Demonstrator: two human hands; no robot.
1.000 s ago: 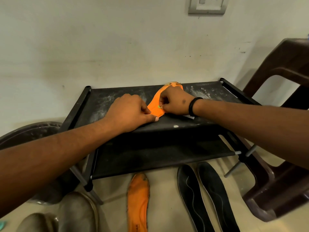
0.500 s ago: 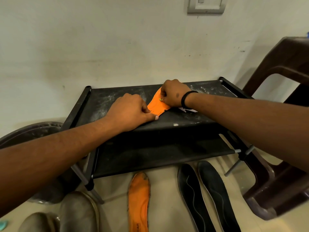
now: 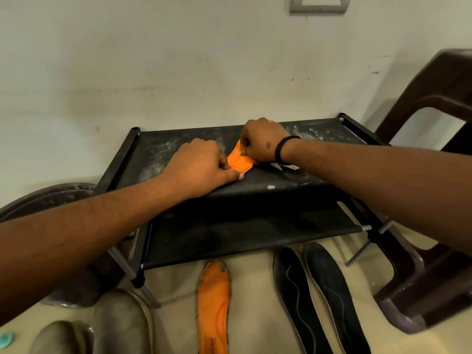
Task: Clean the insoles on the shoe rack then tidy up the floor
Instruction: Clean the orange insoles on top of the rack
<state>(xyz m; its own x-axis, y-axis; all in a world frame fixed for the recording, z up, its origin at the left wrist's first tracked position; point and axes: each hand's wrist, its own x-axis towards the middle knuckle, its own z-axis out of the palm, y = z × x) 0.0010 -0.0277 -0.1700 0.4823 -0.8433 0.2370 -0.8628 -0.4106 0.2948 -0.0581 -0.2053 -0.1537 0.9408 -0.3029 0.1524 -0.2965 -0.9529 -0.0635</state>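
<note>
Fingers of both hands, left hand (image 3: pixel 201 169) and right hand (image 3: pixel 263 140), curl gripping the orange insole (image 3: pixel 238 163) on the shoe rack (image 3: pixel 306 182).

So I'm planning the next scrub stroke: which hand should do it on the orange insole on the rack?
Right. The right hand already pinches a small green-tipped tool on the orange insole, while the left hand pins its near end to the shoe rack.
</note>
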